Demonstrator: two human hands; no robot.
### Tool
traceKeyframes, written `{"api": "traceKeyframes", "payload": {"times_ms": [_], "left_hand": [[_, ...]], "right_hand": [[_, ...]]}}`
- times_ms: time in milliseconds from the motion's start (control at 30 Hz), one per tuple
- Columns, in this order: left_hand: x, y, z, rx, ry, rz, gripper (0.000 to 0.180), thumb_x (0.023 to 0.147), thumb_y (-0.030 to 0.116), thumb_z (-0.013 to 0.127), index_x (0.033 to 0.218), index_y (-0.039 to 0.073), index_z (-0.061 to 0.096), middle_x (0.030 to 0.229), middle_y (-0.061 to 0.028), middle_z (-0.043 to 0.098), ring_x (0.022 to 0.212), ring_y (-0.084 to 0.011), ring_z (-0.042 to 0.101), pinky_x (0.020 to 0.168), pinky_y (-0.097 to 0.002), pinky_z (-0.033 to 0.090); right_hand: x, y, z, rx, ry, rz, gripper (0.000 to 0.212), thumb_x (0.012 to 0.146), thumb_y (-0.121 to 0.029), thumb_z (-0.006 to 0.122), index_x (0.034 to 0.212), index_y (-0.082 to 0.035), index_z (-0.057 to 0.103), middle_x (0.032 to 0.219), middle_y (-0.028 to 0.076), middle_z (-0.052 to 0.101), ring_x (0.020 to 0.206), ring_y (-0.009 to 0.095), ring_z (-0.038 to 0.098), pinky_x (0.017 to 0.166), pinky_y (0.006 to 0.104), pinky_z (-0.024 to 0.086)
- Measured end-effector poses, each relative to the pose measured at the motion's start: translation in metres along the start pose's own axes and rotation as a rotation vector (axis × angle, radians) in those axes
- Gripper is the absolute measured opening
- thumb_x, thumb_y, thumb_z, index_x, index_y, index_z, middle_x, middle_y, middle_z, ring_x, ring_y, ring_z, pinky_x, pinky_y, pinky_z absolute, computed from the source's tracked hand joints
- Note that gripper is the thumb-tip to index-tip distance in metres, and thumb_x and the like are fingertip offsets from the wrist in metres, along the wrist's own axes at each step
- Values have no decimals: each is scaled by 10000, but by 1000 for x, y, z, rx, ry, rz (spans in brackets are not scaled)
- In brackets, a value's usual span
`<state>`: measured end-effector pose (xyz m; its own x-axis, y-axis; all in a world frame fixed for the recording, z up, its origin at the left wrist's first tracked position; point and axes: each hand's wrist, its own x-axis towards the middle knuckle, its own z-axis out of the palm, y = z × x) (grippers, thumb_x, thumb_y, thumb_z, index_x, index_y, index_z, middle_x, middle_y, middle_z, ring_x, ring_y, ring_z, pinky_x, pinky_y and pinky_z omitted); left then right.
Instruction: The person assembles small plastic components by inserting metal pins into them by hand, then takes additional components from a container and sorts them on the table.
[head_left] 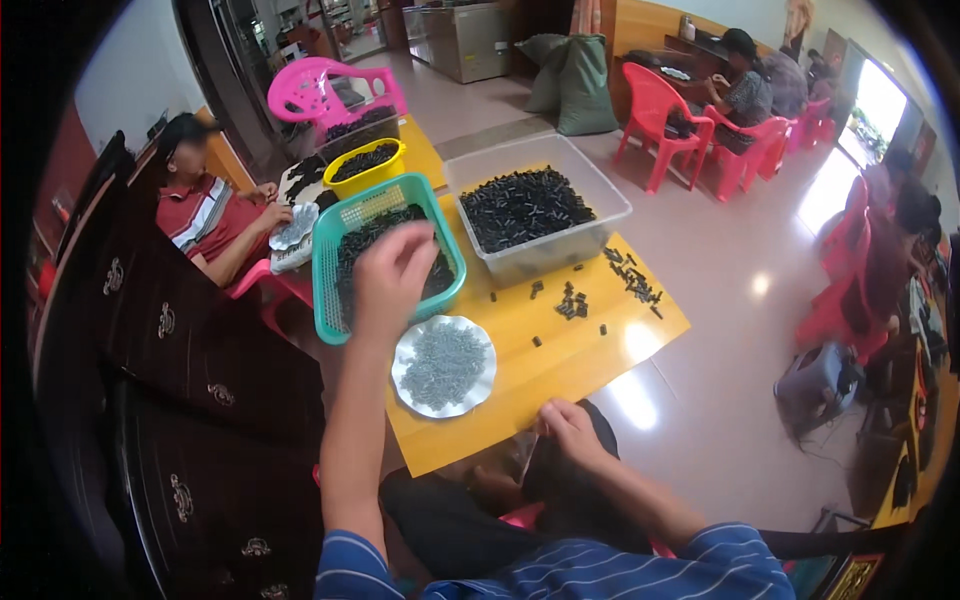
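My left hand (pixel 395 275) hangs over the green basket (pixel 325 250), which holds many small black tube-like pieces. Its fingers bend toward the right, smeared by motion, so I cannot see what they hold. At the table's front edge, my right hand (pixel 572 430) is closed in a pinch, and whatever it grips is too small to make out. A white scalloped plate (pixel 408 392) heaped with small grey pieces (pixel 445 362) stands in front of the basket. Loose black pieces (pixel 572 302) lie on the yellow table (pixel 520 375), some in a small cluster.
A clear plastic bin (pixel 612 212) full of black pieces stands behind the loose ones. Beyond the basket are a yellow basin (pixel 398 165) and a pink chair (pixel 305 92). A person (pixel 215 215) sits at the left beside dark drawers (pixel 215 395). Other people sit farther off.
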<state>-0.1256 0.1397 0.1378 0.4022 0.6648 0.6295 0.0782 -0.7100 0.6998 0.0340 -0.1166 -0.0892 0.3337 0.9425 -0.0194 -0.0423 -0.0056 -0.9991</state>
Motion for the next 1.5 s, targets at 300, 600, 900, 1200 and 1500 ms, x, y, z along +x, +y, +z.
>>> {"api": "traceKeyframes", "payload": {"times_ms": [300,600,900,1200,1500], "left_hand": [[-285,-86,-86,297,348,-687,316,904,243,726,1126,39,632,954,-69,694,799,-124,646,637,-266,513],[-313,-83,-38,-577,68,-1024,362,970,313,626,1260,99,601,994,-5,686,734,-77,645,583,-231,537],[-322,-96,-51,-508,0,-982,292,953,310,650,1154,98,656,946,22,691,731,-69,631,561,-234,513],[-315,-84,-59,-405,-52,-995,260,962,307,646,1123,103,652,922,10,680,718,-76,627,570,-233,514],[-293,-45,-76,-262,-239,-1156,319,970,306,631,1194,79,643,958,-22,717,719,-117,670,628,-251,545]], "right_hand": [[-14,20,-47,777,-153,511,352,974,-373,618,1203,-108,593,1123,105,686,1018,264,665,828,388,542],[51,64,-101,684,208,404,419,925,-407,702,1229,-142,589,1150,60,629,1017,269,658,724,365,588],[60,40,-101,476,354,402,366,939,-344,673,1238,-157,573,1128,48,633,1095,261,592,954,436,474],[56,21,-95,456,359,419,247,1013,-293,587,1179,-111,582,995,46,652,847,174,646,613,280,569],[39,10,-96,474,316,422,250,1011,-304,589,1176,-116,592,1017,45,649,874,181,644,684,297,555]]}}
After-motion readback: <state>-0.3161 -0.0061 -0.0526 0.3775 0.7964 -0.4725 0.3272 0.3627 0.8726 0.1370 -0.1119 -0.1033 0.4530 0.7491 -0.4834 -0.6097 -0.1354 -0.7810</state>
